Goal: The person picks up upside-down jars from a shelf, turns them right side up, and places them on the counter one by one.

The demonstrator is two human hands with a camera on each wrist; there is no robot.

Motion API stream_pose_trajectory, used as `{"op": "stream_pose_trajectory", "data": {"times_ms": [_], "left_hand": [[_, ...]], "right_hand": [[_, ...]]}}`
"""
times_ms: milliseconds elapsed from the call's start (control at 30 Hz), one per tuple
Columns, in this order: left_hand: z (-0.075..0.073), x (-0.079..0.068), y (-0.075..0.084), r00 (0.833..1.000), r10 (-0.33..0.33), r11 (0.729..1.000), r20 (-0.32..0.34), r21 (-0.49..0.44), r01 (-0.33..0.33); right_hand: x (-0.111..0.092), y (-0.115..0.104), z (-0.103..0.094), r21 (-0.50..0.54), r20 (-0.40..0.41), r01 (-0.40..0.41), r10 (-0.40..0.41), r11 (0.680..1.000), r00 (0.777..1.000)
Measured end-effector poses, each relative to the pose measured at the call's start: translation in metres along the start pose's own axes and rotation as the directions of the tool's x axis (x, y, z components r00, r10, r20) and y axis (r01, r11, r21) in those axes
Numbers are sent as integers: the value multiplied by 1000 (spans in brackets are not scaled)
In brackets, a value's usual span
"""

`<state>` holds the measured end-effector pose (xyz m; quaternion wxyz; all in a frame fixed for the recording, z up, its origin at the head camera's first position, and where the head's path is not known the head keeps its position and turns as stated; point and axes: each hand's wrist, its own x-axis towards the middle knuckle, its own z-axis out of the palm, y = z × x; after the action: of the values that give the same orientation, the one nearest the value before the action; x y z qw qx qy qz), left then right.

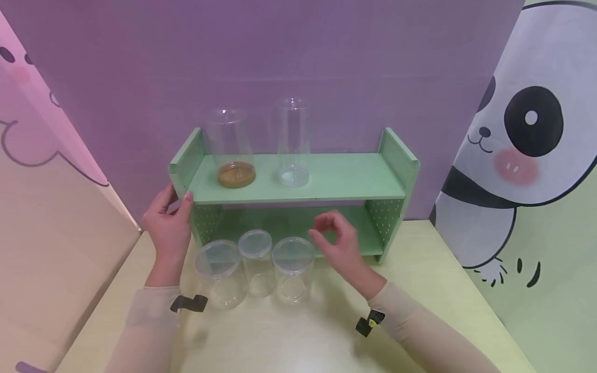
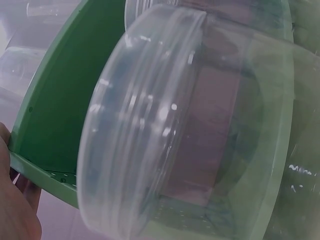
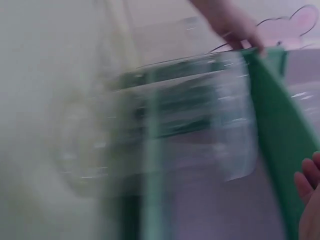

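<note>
Left hand (image 1: 170,223) gripping shelf (image 1: 347,173) (green), jars (image 1: 223,272) nearby

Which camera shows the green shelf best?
The head view: the green shelf shows both tiers and sides. The left wrist view shows part, some behind a clear jar; right wrist view, a partly blurred section.

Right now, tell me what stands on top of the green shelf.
On its upper board, the green shelf bears a clear brown-bottomed jar and, to the right, a narrower clear jar. The surface directly beneath the brown-bottomed jar is covered, so unseen.
</note>
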<state>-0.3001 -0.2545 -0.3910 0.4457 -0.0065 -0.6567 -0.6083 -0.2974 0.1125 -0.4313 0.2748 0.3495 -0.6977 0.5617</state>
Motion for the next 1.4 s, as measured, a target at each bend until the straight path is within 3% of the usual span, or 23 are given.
{"op": "stream_pose_trajectory", "data": {"times_ms": [100,200,367,533,800,1133,1400], "left_hand": [[0,0,1,1000,0,1000,-6,-3,0],[1,0,0,1000,0,1000,-15,-4,0],[2,0,-2,1000,-6,1000,-18,19,7],[2,-2,-2,1000,-28,998,-10,47,28],[2,-3,-2,999,-36,999,9,24,36],[2,-2,1,1000,-19,1000,-11,6,19],[2,-1,0,1000,0,1000,-24,-2,0]], "right_hand": [[24,-13,-4,-39,-27,88,-89,995,996],[49,-26,-8,-58,-35,87,-89,995,995],[88,-38,-7,-87,-13,-67,66,994,998],[114,-34,-1,-108,24,-219,222,970,975],[135,-27,1,-84,65,-307,313,948,948],[153,-27,4,-102,165,-464,474,880,865],[157,-25,8,-128,168,-462,478,878,862]]}}
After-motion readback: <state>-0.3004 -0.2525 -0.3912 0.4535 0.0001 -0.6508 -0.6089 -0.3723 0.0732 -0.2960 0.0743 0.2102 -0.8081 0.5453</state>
